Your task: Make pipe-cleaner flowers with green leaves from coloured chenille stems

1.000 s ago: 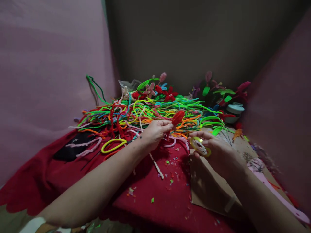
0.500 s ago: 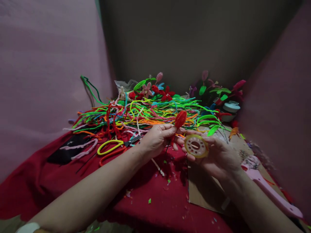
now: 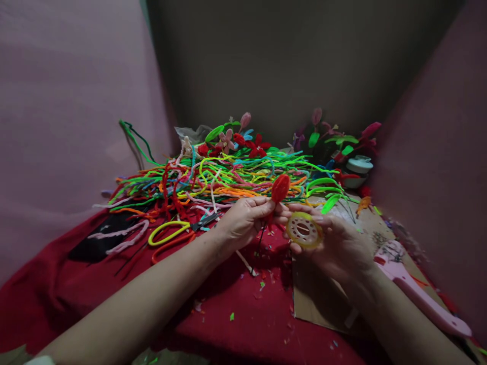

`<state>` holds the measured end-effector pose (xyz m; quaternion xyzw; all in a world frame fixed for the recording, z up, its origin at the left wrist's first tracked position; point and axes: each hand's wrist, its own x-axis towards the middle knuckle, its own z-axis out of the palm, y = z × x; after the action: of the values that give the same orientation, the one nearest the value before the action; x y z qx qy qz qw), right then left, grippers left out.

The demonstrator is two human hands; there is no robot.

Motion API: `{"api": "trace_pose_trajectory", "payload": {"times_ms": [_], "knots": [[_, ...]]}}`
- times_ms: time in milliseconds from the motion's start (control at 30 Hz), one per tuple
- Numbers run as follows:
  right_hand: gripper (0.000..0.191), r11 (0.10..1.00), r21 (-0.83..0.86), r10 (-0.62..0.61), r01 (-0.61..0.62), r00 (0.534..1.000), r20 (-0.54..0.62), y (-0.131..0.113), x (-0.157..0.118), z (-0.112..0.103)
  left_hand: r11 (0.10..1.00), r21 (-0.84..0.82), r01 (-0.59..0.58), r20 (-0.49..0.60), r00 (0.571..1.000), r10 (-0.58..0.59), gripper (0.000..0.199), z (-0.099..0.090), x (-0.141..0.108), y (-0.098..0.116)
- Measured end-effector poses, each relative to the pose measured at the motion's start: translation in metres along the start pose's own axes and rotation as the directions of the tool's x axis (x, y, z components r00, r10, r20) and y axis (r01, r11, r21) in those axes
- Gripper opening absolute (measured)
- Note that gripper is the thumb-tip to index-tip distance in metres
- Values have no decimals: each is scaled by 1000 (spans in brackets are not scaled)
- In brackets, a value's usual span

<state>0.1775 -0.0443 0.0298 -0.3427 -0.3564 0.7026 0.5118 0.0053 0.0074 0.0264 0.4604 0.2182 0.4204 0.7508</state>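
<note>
Between the thumb and fingers of my left hand (image 3: 249, 215) is a red pipe-cleaner flower bud (image 3: 280, 188), head up, its thin dark stem pointing down below the fingers. My right hand (image 3: 335, 243) grips a roll of tape (image 3: 303, 230), yellowish at the rim with a pale, holed core facing me. The fingertips of both hands come close together just under the bud; whether a strip of tape runs between them I cannot make out. Left of my left hand lie scissors (image 3: 171, 233) with one yellow and one orange-red handle.
A heap of coloured pipe cleaners (image 3: 228, 175) spreads behind my hands, with finished flowers (image 3: 256, 146) at its back. Cardboard (image 3: 315, 299), a pink tool (image 3: 422, 294) and a lidded jar (image 3: 358, 170) are on the right. Scraps dot the red cloth (image 3: 247, 324).
The whole view has shifted slightly, so everything sits a little further left. Both hands keep their holds on the bud and the tape roll, with barely any other movement.
</note>
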Motion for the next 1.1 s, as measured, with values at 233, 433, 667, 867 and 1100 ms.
{"api": "trace_pose_trajectory", "payload": {"times_ms": [233, 433, 667, 867, 1100], "knots": [[16, 966, -257, -28, 8, 997, -75, -4, 1, -3, 1000, 17, -7, -12, 1000, 7, 23, 1, 0, 7], [19, 893, -449, -55, 42, 998, -16, -1, 2, -13, 980, 191, -58, 63, 997, 46, 23, 1, -2, 11], [14, 906, -422, -96, 39, 989, -114, 7, 7, -12, 969, 230, -90, 59, 995, 79, 21, -1, -2, 10], [17, 871, -484, -174, 78, 972, -156, 3, 3, -11, 996, 55, -75, -15, 997, 76, 18, 0, 0, 12], [18, 834, -531, -236, 149, 967, -99, -3, -5, -9, 994, -22, 109, -145, 983, -111, 19, -4, 1, 12]]}}
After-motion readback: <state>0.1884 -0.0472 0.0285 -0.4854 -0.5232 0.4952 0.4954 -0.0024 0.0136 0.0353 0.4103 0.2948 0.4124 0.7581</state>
